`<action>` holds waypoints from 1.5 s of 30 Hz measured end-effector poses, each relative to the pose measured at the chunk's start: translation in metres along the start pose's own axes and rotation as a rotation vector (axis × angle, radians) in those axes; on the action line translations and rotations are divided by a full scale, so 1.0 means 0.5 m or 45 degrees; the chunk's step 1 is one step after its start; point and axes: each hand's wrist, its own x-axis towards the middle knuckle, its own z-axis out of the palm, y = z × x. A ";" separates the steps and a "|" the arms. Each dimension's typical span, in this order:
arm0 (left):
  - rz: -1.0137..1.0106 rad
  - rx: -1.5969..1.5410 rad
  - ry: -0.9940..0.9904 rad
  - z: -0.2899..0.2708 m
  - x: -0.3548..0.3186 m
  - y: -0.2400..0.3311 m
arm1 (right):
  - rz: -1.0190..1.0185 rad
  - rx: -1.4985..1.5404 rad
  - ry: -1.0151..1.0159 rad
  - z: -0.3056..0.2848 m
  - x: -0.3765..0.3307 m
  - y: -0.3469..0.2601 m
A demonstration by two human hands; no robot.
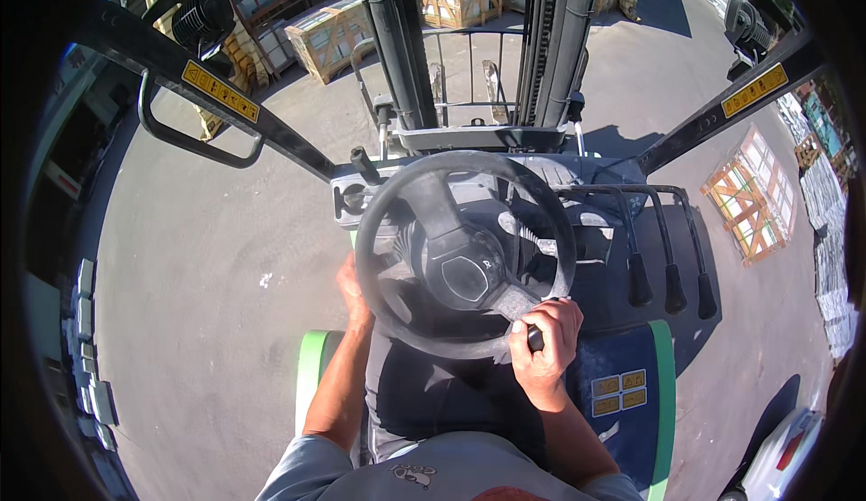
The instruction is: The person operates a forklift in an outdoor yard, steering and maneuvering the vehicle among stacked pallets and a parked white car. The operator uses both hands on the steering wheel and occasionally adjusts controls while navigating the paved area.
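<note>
I sit in a forklift and look down on its black steering wheel. My right hand is closed around the spinner knob at the wheel's lower right rim. My left hand sits at the wheel's left rim, partly hidden behind it, fingers curled on or under the rim. The mast rises ahead of the wheel with the fork carriage between its rails.
Three black hydraulic levers stand right of the wheel. Crated stone slabs are stacked ahead on the left, a wooden crate lies on the right. Grey paved yard spreads to the left, with small blocks along the far left edge.
</note>
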 end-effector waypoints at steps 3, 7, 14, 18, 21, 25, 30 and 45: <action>-0.216 0.100 -0.186 -0.143 -0.022 -0.003 | 0.042 -0.028 0.033 0.004 -0.074 -0.148; -0.177 0.024 -0.230 -0.327 -0.034 -0.045 | 0.032 -0.110 0.085 0.056 -0.193 -0.346; -0.143 -0.138 -0.293 -0.669 -0.084 -0.096 | 0.087 -0.150 0.185 0.069 -0.353 -0.710; -0.198 0.012 -0.337 -0.862 -0.039 -0.171 | 0.118 -0.200 0.212 0.173 -0.428 -0.926; 0.304 0.060 -0.293 -0.974 -0.041 -0.239 | 0.200 -0.208 0.190 0.209 -0.498 -1.043; 0.142 0.014 -0.321 -1.138 -0.051 -0.326 | 0.113 -0.216 0.358 0.279 -0.611 -1.252; 0.115 -0.037 -0.496 -1.303 0.083 -0.450 | 0.202 -0.284 0.396 0.467 -0.638 -1.419; 0.337 -0.290 -0.633 -1.898 0.520 -0.701 | 0.321 -0.507 0.549 1.090 -0.650 -2.113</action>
